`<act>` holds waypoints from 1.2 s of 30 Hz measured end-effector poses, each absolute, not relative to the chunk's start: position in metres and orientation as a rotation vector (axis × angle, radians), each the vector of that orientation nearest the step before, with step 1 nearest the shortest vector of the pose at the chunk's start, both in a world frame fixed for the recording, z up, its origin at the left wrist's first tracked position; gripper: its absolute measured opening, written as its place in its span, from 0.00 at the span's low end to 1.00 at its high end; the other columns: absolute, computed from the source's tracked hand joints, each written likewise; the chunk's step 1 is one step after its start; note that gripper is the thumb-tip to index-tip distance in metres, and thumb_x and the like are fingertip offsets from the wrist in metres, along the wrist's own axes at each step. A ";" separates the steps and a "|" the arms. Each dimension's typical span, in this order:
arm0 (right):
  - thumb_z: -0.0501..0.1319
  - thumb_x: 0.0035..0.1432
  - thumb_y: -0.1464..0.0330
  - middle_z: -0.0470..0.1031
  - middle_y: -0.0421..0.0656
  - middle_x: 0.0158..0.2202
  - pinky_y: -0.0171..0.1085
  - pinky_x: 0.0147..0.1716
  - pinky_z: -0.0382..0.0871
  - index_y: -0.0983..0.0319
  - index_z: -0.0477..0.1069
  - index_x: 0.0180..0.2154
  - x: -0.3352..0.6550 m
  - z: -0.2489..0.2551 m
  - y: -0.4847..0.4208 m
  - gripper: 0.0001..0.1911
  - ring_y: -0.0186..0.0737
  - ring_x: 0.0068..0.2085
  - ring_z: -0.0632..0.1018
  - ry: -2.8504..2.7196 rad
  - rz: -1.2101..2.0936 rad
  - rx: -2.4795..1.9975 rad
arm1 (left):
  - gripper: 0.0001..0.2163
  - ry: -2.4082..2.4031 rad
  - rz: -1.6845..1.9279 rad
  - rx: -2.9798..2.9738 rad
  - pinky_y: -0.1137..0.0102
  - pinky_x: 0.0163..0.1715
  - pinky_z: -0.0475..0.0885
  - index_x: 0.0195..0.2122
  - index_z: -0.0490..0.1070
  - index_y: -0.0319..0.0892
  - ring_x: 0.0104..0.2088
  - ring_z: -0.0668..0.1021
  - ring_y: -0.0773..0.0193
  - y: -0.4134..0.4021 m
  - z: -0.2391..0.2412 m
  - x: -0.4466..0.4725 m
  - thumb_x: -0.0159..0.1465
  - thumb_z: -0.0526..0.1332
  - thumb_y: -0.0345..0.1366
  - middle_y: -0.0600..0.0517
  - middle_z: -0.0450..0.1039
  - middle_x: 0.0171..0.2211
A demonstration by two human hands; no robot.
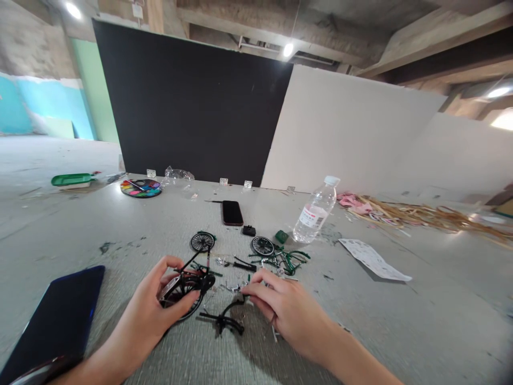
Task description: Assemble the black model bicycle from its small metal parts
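Model bicycle (207,281) held, seemingly at wheel (180,290).

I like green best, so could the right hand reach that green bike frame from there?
Probably yes. The green bike frame lies just beyond the right hand, with nothing tall between them. A wheel lies close beside it, though, and I can't tell whether that hand is free.
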State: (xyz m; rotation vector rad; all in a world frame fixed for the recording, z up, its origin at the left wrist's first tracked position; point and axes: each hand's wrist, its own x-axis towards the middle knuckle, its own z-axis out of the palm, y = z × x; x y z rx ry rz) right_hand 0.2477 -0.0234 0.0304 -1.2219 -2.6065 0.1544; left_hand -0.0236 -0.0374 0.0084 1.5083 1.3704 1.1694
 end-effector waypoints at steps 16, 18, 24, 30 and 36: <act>0.54 0.69 0.60 0.76 0.43 0.50 0.40 0.30 0.63 0.51 0.68 0.55 0.223 0.039 -0.051 0.15 0.40 0.34 0.78 -2.768 0.061 -1.008 | 0.20 1.395 1.194 1.421 0.66 0.35 0.74 0.47 0.59 0.46 0.37 0.80 0.56 -0.041 0.020 -0.024 0.60 0.64 0.49 0.51 0.80 0.36; 0.52 0.70 0.63 0.76 0.42 0.49 0.40 0.30 0.63 0.51 0.68 0.55 0.220 0.036 -0.053 0.15 0.39 0.34 0.77 -2.795 0.039 -0.999 | 0.21 1.391 1.191 1.417 0.67 0.34 0.74 0.47 0.59 0.46 0.36 0.80 0.57 -0.042 0.021 -0.024 0.61 0.64 0.49 0.51 0.80 0.36; 0.49 0.71 0.64 0.75 0.45 0.52 0.41 0.28 0.63 0.51 0.67 0.58 0.222 0.031 -0.048 0.18 0.39 0.31 0.77 -2.795 -0.052 -1.054 | 0.23 1.442 1.154 1.426 0.68 0.28 0.72 0.48 0.60 0.44 0.31 0.78 0.56 -0.043 0.023 -0.024 0.59 0.64 0.52 0.52 0.79 0.31; 0.51 0.71 0.62 0.75 0.46 0.52 0.39 0.30 0.66 0.53 0.70 0.56 0.228 0.031 -0.044 0.17 0.39 0.35 0.78 -2.699 -0.015 -1.072 | 0.24 1.442 1.151 1.389 0.66 0.30 0.73 0.49 0.61 0.45 0.32 0.79 0.55 -0.044 0.022 -0.024 0.59 0.64 0.53 0.51 0.78 0.33; 0.49 0.64 0.75 0.73 0.49 0.56 0.39 0.32 0.70 0.59 0.70 0.56 0.242 0.030 -0.028 0.22 0.38 0.34 0.79 -2.482 -0.017 -1.311 | 0.25 1.466 1.155 1.371 0.65 0.32 0.74 0.49 0.62 0.45 0.35 0.80 0.53 -0.044 0.017 -0.025 0.58 0.64 0.55 0.50 0.79 0.36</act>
